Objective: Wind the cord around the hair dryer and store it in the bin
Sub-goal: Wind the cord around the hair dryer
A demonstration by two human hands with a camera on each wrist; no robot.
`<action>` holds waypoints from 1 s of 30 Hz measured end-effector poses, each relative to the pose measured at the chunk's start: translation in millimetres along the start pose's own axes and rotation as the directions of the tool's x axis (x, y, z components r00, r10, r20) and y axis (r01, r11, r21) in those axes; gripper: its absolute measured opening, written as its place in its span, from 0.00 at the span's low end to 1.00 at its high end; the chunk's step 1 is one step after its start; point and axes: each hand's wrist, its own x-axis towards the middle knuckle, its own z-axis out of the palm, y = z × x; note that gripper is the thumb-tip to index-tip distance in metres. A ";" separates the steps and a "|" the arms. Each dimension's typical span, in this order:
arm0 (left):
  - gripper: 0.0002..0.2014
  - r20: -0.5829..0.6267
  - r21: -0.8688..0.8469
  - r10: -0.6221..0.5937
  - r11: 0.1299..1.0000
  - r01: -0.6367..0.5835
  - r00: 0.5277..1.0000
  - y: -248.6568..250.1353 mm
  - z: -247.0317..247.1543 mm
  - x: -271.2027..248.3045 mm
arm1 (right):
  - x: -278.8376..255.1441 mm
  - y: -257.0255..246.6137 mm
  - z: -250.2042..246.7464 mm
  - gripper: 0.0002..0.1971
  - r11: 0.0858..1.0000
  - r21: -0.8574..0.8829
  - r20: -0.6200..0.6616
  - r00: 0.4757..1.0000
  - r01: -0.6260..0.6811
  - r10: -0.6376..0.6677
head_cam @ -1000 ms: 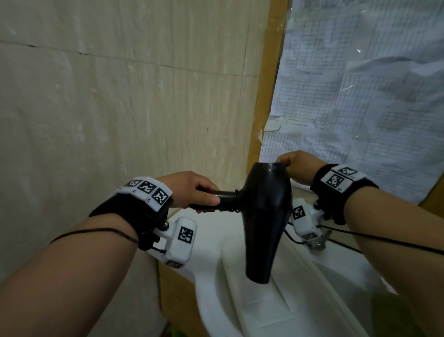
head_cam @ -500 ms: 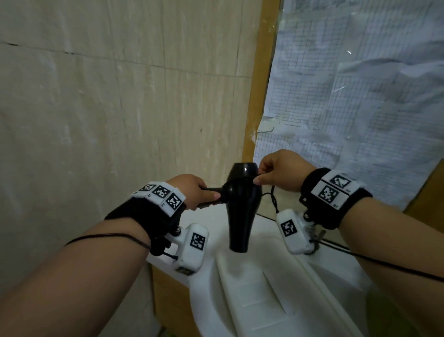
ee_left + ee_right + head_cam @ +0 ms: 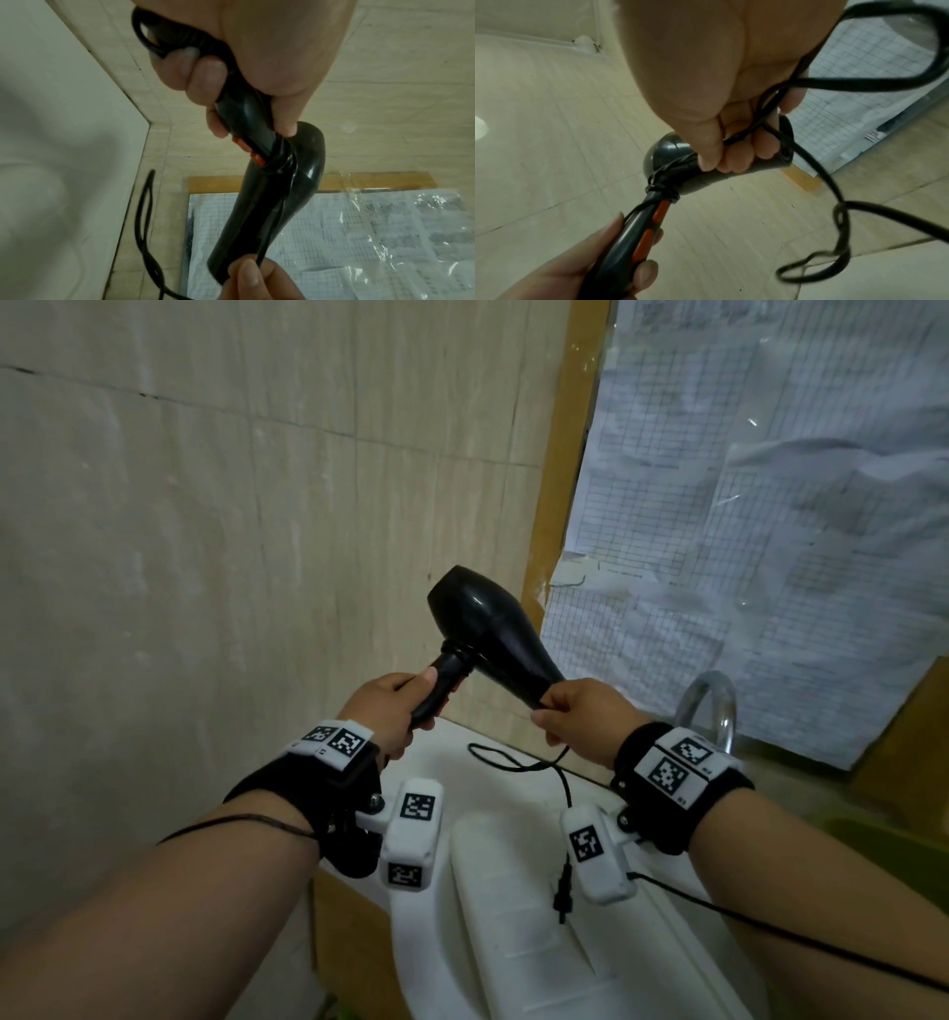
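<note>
I hold a black hair dryer (image 3: 488, 639) up in front of the tiled wall, its nozzle slanting down to the right. My left hand (image 3: 395, 711) grips its handle (image 3: 246, 119), which carries red buttons (image 3: 652, 227). My right hand (image 3: 570, 716) grips the nozzle end and pinches the black cord (image 3: 765, 123) against it. A few turns of cord (image 3: 662, 188) wrap the joint of handle and body. The loose cord (image 3: 518, 765) trails below, and its plug (image 3: 563, 891) dangles over the white basin (image 3: 513, 942). No bin is in view.
A chrome faucet (image 3: 711, 706) rises behind my right wrist. A wooden frame (image 3: 560, 505) borders plastic-covered gridded paper (image 3: 770, 531) at the right. Tiled wall (image 3: 231, 531) fills the left side.
The dryer has swung from hanging nozzle-down to raised with its body up and left. My right hand moved from the rear of the body to the nozzle end, drawing cord along.
</note>
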 end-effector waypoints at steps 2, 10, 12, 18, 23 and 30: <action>0.18 -0.023 -0.143 -0.024 0.990 0.021 0.999 -1.5 2.2 -1.0 | -0.8 -0.6 4.6 0.11 0.999 -0.042 0.024 1.000 -0.018 0.019; 0.19 0.173 -0.560 0.002 0.823 0.096 0.985 -1.0 -12.6 -1.0 | -2.8 5.0 13.7 0.16 1.000 0.005 -0.033 0.999 0.010 -0.010; 0.20 0.219 -0.600 0.026 0.792 0.113 0.975 -1.7 -14.6 -1.7 | -3.0 7.8 15.0 0.15 0.999 0.036 -0.004 1.000 0.019 -0.019; 0.21 0.363 -0.577 0.113 0.807 0.128 0.925 -5.2 -19.8 -5.6 | 3.1 14.3 16.6 0.09 0.970 0.238 -0.038 0.998 -0.047 0.058; 0.24 0.498 -0.476 0.089 0.859 0.186 0.863 -7.5 -29.7 -10.0 | 5.3 18.5 6.5 0.08 0.948 0.295 -0.009 0.991 -0.123 0.131; 0.16 0.571 -0.223 0.086 0.973 0.054 0.817 0.6 -38.0 -16.1 | 1.1 19.8 -25.8 0.07 0.874 0.481 -0.071 0.991 -0.064 0.111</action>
